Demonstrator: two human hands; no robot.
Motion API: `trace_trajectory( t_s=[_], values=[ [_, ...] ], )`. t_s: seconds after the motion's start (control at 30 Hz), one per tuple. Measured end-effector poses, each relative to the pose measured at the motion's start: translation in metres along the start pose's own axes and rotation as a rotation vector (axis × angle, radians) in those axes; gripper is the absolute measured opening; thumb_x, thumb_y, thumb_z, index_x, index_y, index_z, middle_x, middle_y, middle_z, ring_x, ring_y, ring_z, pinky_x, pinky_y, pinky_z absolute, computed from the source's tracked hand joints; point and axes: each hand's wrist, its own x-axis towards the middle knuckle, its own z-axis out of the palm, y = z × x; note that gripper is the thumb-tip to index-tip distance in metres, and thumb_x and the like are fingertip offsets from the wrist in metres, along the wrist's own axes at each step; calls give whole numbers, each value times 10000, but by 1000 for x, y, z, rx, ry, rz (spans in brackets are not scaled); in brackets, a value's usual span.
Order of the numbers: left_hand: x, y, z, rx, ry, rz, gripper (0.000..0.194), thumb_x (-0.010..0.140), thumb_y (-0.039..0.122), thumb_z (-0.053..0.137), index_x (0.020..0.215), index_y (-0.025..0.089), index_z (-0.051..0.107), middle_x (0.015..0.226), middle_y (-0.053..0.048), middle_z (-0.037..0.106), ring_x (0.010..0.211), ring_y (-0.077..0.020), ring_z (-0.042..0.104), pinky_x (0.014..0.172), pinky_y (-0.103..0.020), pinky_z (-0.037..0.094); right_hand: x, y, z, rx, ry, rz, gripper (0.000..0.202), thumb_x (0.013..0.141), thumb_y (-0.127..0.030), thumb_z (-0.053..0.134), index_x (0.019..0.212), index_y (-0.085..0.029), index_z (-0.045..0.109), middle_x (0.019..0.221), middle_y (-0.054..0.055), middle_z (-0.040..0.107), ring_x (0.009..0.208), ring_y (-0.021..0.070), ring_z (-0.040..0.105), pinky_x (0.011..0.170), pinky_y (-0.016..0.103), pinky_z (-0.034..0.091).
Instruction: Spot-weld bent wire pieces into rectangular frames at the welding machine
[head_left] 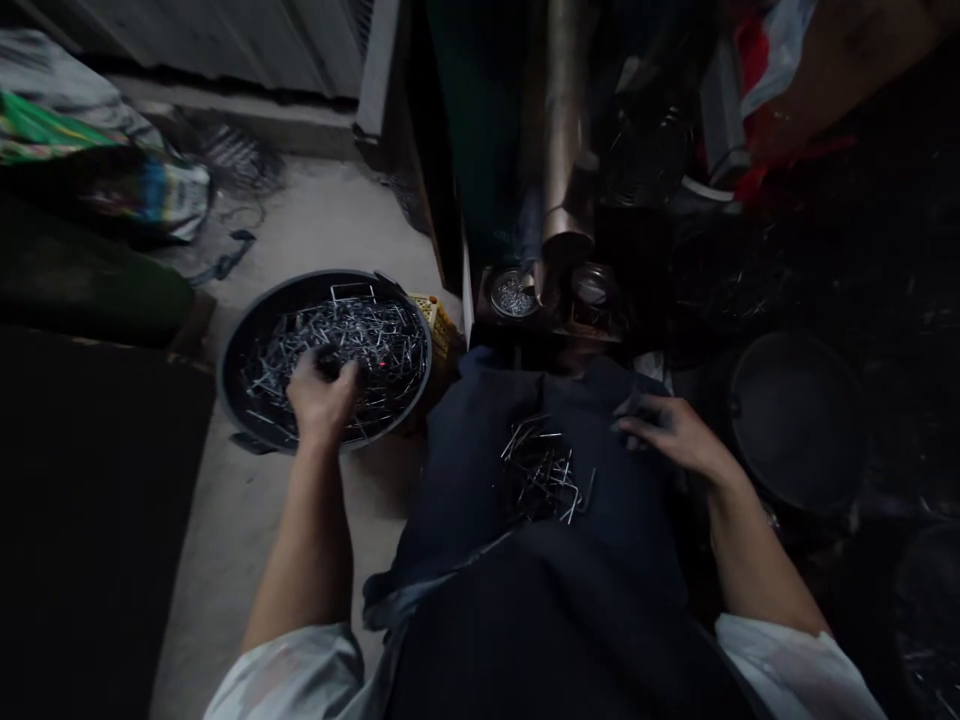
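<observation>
To the left stands a wide dark basin (pixel 234 345) heaped with bent metal wire pieces (pixel 397 340). My left hand (pixel 321 395) is over the near part of this heap, thumb and fingers curved apart, its dark fingertips among the pieces. A smaller pile of angled wire pieces (pixel 544 470) lies on the dark apron (pixel 480 560) across my lap. My right hand (pixel 667 430) hovers at the right edge of the lap, beside this pile. Its blackened fingertips are drawn together in a pinch; whatever may be between them is too dark to see.
Ahead of my knees is a machine with a thick metal cylinder (pixel 566 130). Below it sits a small round dish (pixel 514 294) of tiny metal bits. A yellow crate (pixel 433 325) is partly hidden by the basin. A dark round lid or pan (pixel 795 420) is at right; sacks (pixel 112 170) lie at left.
</observation>
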Motion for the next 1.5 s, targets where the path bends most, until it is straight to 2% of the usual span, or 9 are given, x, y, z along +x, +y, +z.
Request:
trace_trajectory(
  t_s=[0.13, 0.27, 0.43, 0.57, 0.83, 1.0, 1.13, 1.27, 1.5],
  values=[
    [-27, 1, -3, 297, 4, 243, 569, 826, 367, 690, 1302, 74, 581, 1189, -184, 584, 1100, -337, 556, 984, -481, 457, -5, 20, 28, -165, 78, -48, 255, 941, -428, 630, 892, -187, 698, 743, 18, 711, 612, 167, 676, 618, 264, 478],
    [-93, 66, 45, 202, -469, 790, 263, 948, 332, 548, 1106, 171, 685, 1048, -118, 623, 993, -250, 574, 852, -352, 498, -8, 28, 39, -153, 182, -78, 267, 951, -445, 619, 881, -202, 708, 789, 18, 719, 661, 177, 684, 645, 262, 464],
    [-137, 135, 114, 421, -941, 1339, 281, 953, 132, 459, 1113, 109, 688, 983, -150, 640, 992, -268, 569, 707, -326, 489, -7, 31, 41, -69, 255, -64, 330, 924, -493, 646, 782, -196, 682, 644, 2, 656, 578, 167, 631, 588, 255, 437],
    [-140, 143, 98, 590, -977, 1416, 281, 954, 111, 437, 895, 94, 710, 974, -182, 610, 961, -283, 585, 625, -322, 473, -8, 38, 42, 37, 258, -7, 302, 880, -491, 706, 831, -196, 662, 600, -27, 605, 500, 138, 584, 511, 234, 414],
    [-130, 113, 10, 550, -919, 1084, 197, 917, 73, 475, 940, 152, 653, 947, -99, 622, 739, -176, 581, 560, -252, 408, 2, 37, 41, 327, 337, 7, 404, 799, -524, 778, 831, -210, 526, 625, -39, 604, 408, 99, 517, 382, 197, 367],
    [-114, 99, 29, -51, -800, 578, 193, 950, 327, 551, 879, 176, 647, 738, -18, 629, 652, -150, 573, 637, -250, 434, 8, 20, 50, 427, 395, -142, 343, 850, -499, 742, 919, -199, 591, 645, -34, 623, 409, 109, 554, 434, 226, 455],
    [-119, 101, 57, -498, -750, 226, 351, 866, 419, 668, 1104, 163, 673, 1027, -76, 735, 941, -230, 677, 846, -317, 508, 14, -4, 63, 292, 326, -370, 286, 893, -441, 726, 1047, -202, 702, 898, 58, 738, 800, 205, 729, 783, 335, 585],
    [-131, 111, 69, -760, -798, 57, 521, 808, 429, 741, 1230, 140, 638, 1199, -122, 712, 1109, -269, 662, 997, -387, 492, 30, -17, 73, 69, 171, -616, 417, 862, -366, 786, 1253, -264, 681, 1200, 67, 713, 1116, 241, 677, 1002, 375, 525],
    [-133, 122, 64, -932, -871, -62, 678, 785, 423, 788, 1366, 146, 576, 1299, -147, 670, 1196, -298, 631, 1018, -399, 493, 49, -19, 72, 12, 114, -658, 391, 909, -349, 738, 1288, -282, 666, 1199, 51, 715, 1114, 219, 681, 1005, 360, 525]
  ],
)
